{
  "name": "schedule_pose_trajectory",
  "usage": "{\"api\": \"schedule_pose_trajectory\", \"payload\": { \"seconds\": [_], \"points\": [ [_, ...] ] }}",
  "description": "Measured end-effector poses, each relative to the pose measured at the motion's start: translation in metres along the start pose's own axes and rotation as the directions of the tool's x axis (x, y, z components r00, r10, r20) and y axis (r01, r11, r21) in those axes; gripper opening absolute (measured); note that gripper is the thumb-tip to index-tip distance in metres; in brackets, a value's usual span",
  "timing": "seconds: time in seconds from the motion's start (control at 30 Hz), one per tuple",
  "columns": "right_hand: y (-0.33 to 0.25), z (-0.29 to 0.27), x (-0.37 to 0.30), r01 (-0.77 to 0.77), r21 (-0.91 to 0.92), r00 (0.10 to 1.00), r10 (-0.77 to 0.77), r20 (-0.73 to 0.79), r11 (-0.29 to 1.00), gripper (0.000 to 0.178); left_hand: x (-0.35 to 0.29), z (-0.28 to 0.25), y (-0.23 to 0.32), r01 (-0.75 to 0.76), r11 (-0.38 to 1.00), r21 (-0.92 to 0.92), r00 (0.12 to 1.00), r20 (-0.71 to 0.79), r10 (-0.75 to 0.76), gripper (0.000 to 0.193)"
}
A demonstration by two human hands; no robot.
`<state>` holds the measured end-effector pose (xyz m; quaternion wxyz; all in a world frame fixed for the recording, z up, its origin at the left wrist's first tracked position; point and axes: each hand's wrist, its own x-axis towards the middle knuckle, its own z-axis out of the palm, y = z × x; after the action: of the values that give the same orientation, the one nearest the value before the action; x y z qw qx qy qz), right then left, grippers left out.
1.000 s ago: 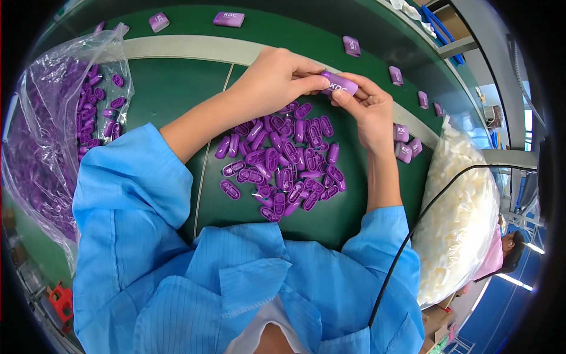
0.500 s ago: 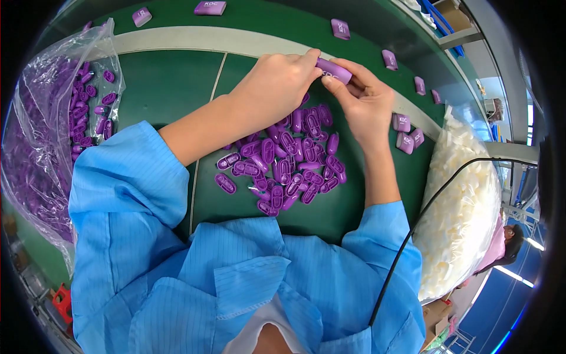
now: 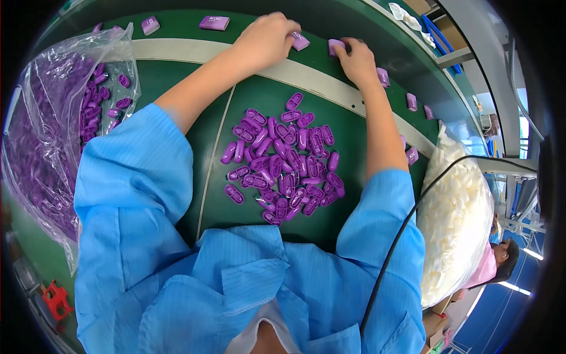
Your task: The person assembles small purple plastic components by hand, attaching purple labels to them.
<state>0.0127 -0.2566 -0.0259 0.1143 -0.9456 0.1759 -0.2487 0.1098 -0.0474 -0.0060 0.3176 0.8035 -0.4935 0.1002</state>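
My left hand reaches over the pale rail to the far green strip. Its closed fingers are on the edge of a small purple case with white lettering. To its right, my right hand pinches another purple case between thumb and fingers, at the strip's surface. Nearer to me, between my forearms, lies a loose heap of small oval purple plastic parts on the green worktop. Some show their hollow side, others their smooth back.
More purple cases are spaced along the far strip behind the pale rail. A clear bag of purple parts stands left, a bag of cream-coloured pieces right. A black cable crosses beside my right arm. Another person is at far right.
Both hands were together, holding one purple case above the heap. They have moved apart and away from me, to two separate cases on the far strip.
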Motion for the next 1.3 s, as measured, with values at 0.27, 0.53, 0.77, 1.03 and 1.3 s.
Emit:
{"api": "schedule_pose_trajectory", "payload": {
  "seconds": [0.27, 0.53, 0.77, 1.03, 1.3],
  "points": [
    [-0.043, -0.048, -0.072, -0.232, 0.617, 0.970, 0.226, 0.089, 0.752, 0.039, -0.060, -0.029, 0.038, -0.688, 0.720, -0.091, 0.704, 0.153, 0.693, 0.032],
    [-0.063, -0.070, -0.109, -0.505, 0.858, 0.857, 0.176, 0.484, 0.097, 0.029, -0.046, -0.025, 0.048, 0.055, 0.907, -0.417, 0.976, 0.215, 0.040, 0.027],
    [-0.071, -0.061, -0.114, -0.471, 0.862, 0.875, 0.219, 0.431, 0.188, 0.030, -0.052, -0.006, 0.059, 0.223, 0.744, -0.630, 0.965, 0.251, -0.077, 0.030],
    [-0.071, -0.064, -0.117, -0.439, 0.879, 0.897, 0.146, 0.417, 0.186, 0.028, -0.051, -0.012, 0.054, 0.399, 0.509, -0.763, 0.908, 0.407, -0.102, 0.028],
    [-0.069, -0.067, -0.116, -0.394, 0.880, 0.919, 0.118, 0.376, 0.266, 0.029, -0.052, -0.015, 0.053, 0.313, 0.626, -0.715, 0.927, 0.373, -0.038, 0.028]
  ]
}}
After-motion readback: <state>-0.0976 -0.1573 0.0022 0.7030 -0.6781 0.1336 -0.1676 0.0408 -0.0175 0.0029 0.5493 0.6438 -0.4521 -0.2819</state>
